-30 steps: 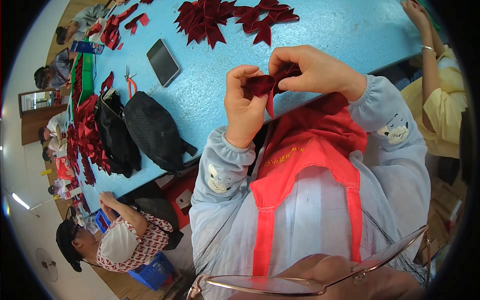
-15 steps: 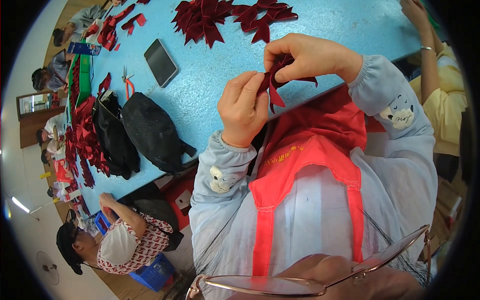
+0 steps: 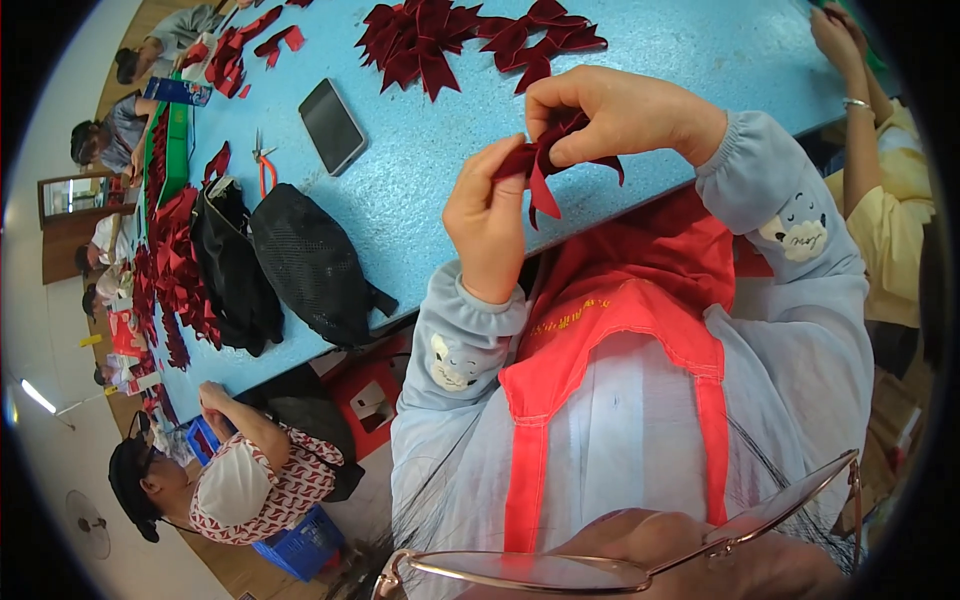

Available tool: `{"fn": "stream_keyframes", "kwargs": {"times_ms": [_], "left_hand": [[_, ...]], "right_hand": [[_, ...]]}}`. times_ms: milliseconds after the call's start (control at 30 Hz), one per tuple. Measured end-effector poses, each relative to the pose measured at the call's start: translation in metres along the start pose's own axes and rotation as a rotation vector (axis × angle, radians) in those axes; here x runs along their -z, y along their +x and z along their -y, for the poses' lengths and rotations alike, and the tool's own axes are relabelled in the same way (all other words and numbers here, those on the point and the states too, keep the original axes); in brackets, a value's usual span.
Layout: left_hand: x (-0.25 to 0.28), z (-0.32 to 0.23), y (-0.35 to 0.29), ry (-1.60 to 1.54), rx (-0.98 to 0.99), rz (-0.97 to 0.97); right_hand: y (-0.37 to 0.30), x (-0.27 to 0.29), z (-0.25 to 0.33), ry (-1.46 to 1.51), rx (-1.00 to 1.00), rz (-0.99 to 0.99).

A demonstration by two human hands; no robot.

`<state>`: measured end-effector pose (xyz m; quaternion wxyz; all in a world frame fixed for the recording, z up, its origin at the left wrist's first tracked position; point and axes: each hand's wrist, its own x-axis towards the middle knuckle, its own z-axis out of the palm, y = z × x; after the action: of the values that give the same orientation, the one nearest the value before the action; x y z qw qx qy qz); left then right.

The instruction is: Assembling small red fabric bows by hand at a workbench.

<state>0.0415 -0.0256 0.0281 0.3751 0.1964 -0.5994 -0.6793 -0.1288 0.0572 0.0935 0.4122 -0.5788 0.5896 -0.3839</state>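
A dark red velvet ribbon bow is held between my two hands, over the near edge of the blue table. My right hand pinches it at the middle, thumb and forefinger closed on the cloth. At the bow's left loop, my left hand has its thumb and fingers closed around the ribbon. Pointed ribbon tails hang below and to the right. Just beyond my hands lie several finished-looking bows and a larger heap of bows.
Left of my hands lie a dark phone, orange-handled pliers and two black pouches. Red ribbon pieces pile up by a green tray. One co-worker sits at the left, another person's arm at the right.
My left hand has turned and shifted slightly along the bow's left loop, so more of the loop shows. My right hand keeps its pinch. The whole view has shifted a little.
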Motion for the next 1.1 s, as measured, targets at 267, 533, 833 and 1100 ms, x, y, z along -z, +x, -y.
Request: {"fn": "stream_keyframes", "kwargs": {"times_ms": [267, 533, 833, 1100], "left_hand": [[0.01, -0.012, 0.011, 0.894, -0.924, 0.221], [0.009, -0.004, -0.004, 0.671, -0.675, 0.142], [0.001, -0.005, -0.009, 0.203, -0.317, 0.088], [0.002, -0.003, -0.011, -0.056, -0.08, 0.081]], "right_hand": [[-0.004, -0.001, -0.001, 0.067, -0.115, 0.062], [-0.003, -0.007, -0.005, 0.093, 0.035, 0.07], [-0.006, -0.002, 0.002, 0.132, -0.035, 0.104], [-0.003, 0.001, -0.001, 0.147, -0.039, 0.134]]}}
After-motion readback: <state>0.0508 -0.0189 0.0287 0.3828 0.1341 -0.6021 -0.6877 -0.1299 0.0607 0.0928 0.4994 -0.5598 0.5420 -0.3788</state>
